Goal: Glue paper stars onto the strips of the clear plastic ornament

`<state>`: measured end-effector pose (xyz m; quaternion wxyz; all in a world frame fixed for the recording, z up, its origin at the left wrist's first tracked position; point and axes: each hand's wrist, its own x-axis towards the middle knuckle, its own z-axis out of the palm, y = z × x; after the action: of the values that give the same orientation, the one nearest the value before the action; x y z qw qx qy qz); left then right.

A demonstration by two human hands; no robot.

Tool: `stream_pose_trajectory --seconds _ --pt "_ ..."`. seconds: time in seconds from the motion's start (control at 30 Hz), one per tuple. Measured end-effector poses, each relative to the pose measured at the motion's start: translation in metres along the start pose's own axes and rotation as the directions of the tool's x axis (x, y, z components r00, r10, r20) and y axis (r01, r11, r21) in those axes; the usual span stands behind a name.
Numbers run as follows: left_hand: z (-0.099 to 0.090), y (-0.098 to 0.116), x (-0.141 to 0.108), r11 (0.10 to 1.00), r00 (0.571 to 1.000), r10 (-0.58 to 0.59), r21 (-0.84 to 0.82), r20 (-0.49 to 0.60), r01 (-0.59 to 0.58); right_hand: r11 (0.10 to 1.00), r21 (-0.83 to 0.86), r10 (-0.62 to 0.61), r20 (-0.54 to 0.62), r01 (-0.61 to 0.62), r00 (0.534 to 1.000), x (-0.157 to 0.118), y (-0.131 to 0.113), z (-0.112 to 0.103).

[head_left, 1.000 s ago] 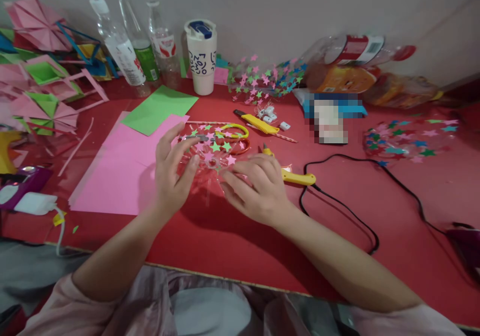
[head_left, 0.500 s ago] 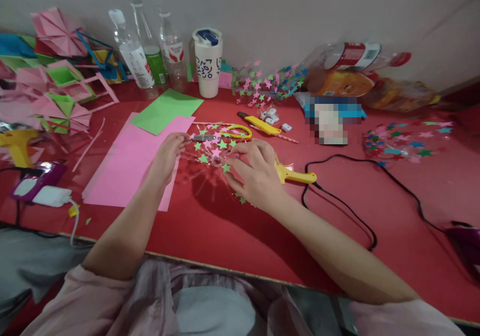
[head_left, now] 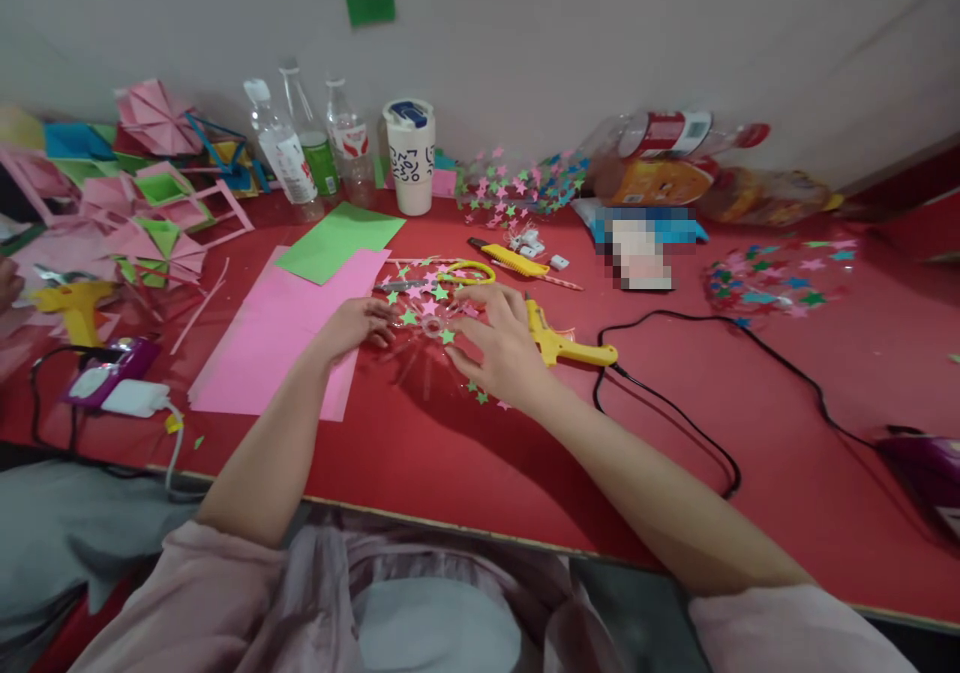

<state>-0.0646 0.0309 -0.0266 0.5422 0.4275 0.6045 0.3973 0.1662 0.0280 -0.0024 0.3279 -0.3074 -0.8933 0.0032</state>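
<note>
On my feed, hands apart: left hand (head_left: 360, 325) loosely curled at the star-dotted clear plastic piece's (head_left: 430, 309) left side, right hand (head_left: 501, 343) arched at its right; can't tell if either grips. Piece sits between them, over red table (head_left: 450, 473), yellow glue gun (head_left: 577, 351) rightward.

Room along tabletop (head_left: 465, 488) front, glue gun (head_left: 561, 346) barring right, scissors (head_left: 445, 276) seemingly behind starry plastic (head_left: 432, 325)
</note>
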Motion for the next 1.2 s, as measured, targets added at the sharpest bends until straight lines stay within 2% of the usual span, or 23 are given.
stream_pose_trajectory --seconds 0.17,0.33,0.57,0.67,0.77,0.97,1.2 --pt "0.019 -0.002 -0.007 0.998 0.991 0.059 0.0 0.123 -0.059 1.0 0.005 0.03 -0.026 -0.03 0.999 -0.001 0.004 0.002" --pt "0.032 -0.003 -0.006 0.988 0.986 0.114 -0.119 0.123 -0.099 1.0 0.024 0.019 -0.078 -0.017 0.997 -0.002 0.008 0.007" --pt "0.04 0.002 0.001 0.981 0.975 0.061 -0.191 0.214 -0.019 0.999 0.032 0.033 -0.071 -0.031 0.997 -0.004 0.015 0.007" --pt "0.042 0.004 0.003 0.973 0.965 0.014 -0.225 0.261 0.047 0.998 0.057 0.043 -0.099 -0.037 0.994 -0.003 0.018 0.005" --pt "0.047 0.003 0.002 0.941 0.944 0.037 -0.331 0.327 0.077 0.996 0.086 0.038 -0.145 -0.026 0.989 0.0 0.018 0.0" --pt "0.061 0.0 0.0 0.858 0.974 0.065 -0.51 0.215 0.055 0.994 0.113 0.017 -0.244 0.012 0.97 0.007 0.014 -0.017" --pt "0.078 -0.002 -0.009 0.799 0.947 0.225 -0.599 0.229 -0.046 0.994 0.111 0.031 -0.306 0.003 0.952 0.012 0.008 -0.036"
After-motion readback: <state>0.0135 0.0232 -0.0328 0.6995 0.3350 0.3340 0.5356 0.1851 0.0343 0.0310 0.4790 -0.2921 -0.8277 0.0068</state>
